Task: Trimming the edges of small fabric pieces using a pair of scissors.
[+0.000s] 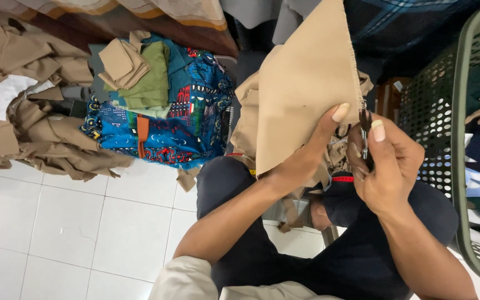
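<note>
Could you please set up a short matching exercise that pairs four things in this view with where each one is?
Things:
1. tan cloth piece
2. small snips
3. green laundry basket
4. blue patterned fabric

Places:
A. on the floor at the left, under folded green and tan pieces
B. pinched by the left hand
C. at the right edge, holding clothes
D. in the right hand, at the cloth's edge

Pairs: 1-B, 2-D, 3-C, 4-A

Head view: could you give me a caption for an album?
Left hand holds tan cloth; right hand grips small snips at its edge.
</note>
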